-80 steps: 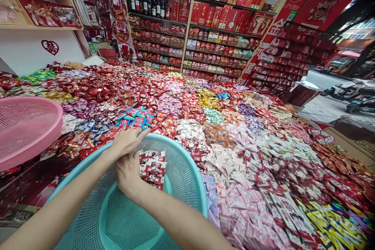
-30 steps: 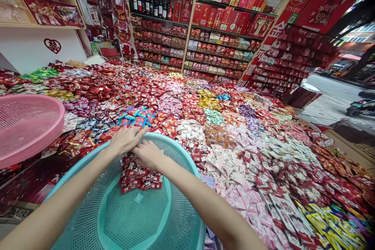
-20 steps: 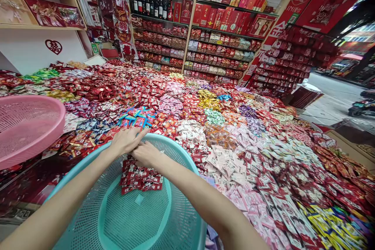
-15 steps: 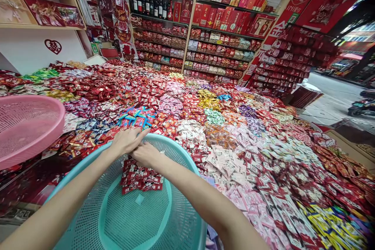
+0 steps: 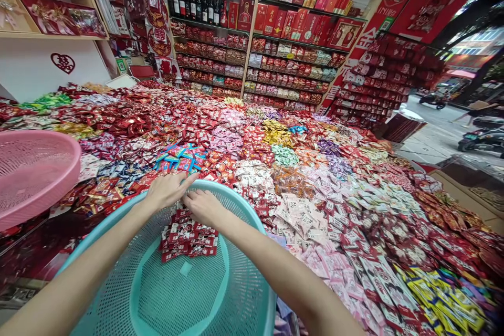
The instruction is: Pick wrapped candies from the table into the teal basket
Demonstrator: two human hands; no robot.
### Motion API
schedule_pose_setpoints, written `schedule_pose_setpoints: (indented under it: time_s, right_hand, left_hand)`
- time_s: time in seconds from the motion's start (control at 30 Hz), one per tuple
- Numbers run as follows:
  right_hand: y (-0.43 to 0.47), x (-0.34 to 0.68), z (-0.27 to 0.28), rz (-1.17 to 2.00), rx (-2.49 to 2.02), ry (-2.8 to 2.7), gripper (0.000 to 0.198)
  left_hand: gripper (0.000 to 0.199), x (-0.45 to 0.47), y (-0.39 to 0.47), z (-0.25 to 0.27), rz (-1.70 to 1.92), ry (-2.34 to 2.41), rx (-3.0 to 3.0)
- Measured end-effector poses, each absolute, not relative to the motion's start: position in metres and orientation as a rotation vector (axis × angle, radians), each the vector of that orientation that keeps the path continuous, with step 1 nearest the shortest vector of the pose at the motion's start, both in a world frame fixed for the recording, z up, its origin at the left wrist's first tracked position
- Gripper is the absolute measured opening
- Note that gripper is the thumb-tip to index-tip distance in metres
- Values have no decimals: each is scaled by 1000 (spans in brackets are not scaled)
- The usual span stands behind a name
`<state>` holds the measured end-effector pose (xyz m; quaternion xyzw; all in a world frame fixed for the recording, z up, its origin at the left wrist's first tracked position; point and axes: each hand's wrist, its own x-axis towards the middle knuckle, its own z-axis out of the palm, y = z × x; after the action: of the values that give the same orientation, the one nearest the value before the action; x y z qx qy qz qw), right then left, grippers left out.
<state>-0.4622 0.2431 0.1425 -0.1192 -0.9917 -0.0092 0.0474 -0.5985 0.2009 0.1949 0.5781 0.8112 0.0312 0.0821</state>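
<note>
A turquoise mesh basket (image 5: 246,294) stands in front of me. Inside it, against the far wall, lies a heap of small red-and-white wrapped candies (image 5: 189,244). My left hand (image 5: 166,191) is at the far rim, palm down, with a finger stretched to the right and nothing visible in it. Just inside the rim, my right hand (image 5: 202,207) hangs over the top of the candy heap, its fingers loosely extended and the tips partly hidden. A small gap separates the two hands. Past the rim lie blue-and-red candy packets (image 5: 181,157).
Piles of wrapped candy (image 5: 252,176) cover the wide display beyond and to the right. A pink mesh basket (image 5: 73,178) sits at the left. Shelves with wine bottles (image 5: 199,8) and red boxes (image 5: 291,21) stand at the back; a street with scooters shows at right.
My hands were touching and have come slightly apart, the right one moving a little to the right. The candy heap in the basket looks much the same. The view has shifted slightly.
</note>
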Motion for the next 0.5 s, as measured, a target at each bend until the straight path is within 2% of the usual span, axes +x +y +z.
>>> schedule_pose_setpoints:
  time_s: [0.5]
  right_hand:
    - [231, -467, 137, 30, -402, -2978, 18]
  left_hand:
    - [79, -602, 203, 190, 53, 2439, 1720]
